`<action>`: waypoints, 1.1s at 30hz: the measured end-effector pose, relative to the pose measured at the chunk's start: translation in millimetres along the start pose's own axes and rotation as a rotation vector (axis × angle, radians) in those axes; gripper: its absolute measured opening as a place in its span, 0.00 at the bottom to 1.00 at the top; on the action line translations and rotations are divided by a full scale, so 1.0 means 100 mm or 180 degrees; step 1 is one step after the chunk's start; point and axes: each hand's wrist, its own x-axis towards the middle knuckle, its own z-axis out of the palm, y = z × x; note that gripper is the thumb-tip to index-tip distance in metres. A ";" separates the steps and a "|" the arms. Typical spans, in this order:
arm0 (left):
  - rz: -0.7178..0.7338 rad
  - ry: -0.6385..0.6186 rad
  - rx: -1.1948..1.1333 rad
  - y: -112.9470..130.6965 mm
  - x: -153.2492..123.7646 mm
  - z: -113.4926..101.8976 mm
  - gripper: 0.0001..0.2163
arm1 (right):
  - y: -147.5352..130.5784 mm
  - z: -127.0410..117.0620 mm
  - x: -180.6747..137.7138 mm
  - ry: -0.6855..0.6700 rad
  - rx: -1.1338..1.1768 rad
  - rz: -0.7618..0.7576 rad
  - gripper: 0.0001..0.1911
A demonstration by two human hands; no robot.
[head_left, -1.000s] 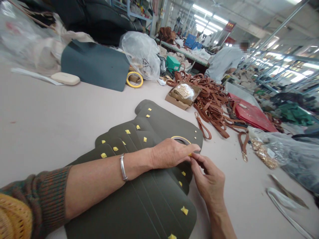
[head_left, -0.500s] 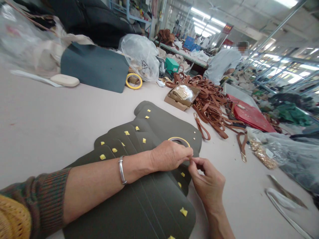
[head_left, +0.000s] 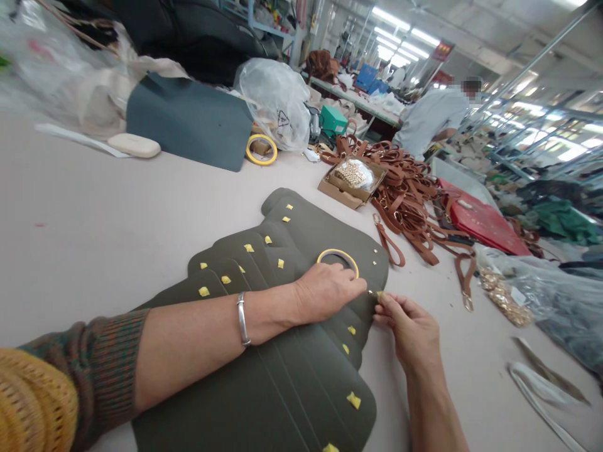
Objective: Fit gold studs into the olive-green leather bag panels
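A stack of dark olive, leather-like panels (head_left: 330,220) lies fanned out in front of me, dotted with small yellow tape pieces (head_left: 353,400). Over the panels, my left hand (head_left: 330,292) is closed on a roll of yellow tape (head_left: 347,258), its fingers partly covering the ring. My right hand (head_left: 412,326) pinches a small piece of yellow tape (head_left: 379,295) between thumb and forefinger, just off the stack's right edge. A short gap separates the two hands. Metal studs (head_left: 375,251) show on the uppermost panel.
Another yellow tape roll (head_left: 262,162) stands beside a dark grey sheet (head_left: 188,122). Behind the panels sit a cardboard box (head_left: 342,194) of gold-coloured parts and a heap of brown straps (head_left: 405,213). A plastic bag of gold hardware (head_left: 504,298) lies right. A person (head_left: 433,116) stands farther back.
My right hand has moved right, away from my left, and a small yellow tape piece now shows in its fingertips. The left hand stays at the roll. The whole view has shifted slightly.
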 end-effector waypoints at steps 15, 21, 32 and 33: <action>0.0051 -0.0274 -0.0040 -0.01 0.01 0.09 0.06 | -0.02 0.19 -0.01 0.0290 -0.2296 -0.1071 0.20; 0.0028 -0.0337 -0.0046 -0.03 -0.01 0.05 0.06 | 0.02 0.08 -0.09 0.0120 -0.1691 -0.0594 0.23; 0.0032 -0.0379 -0.0067 -0.03 0.00 0.03 0.08 | 0.01 0.20 -0.03 0.0277 -0.2443 -0.1057 0.19; 0.0022 -0.0385 -0.0061 -0.03 -0.01 0.04 0.08 | 0.00 0.19 -0.02 0.0245 -0.2436 -0.1047 0.19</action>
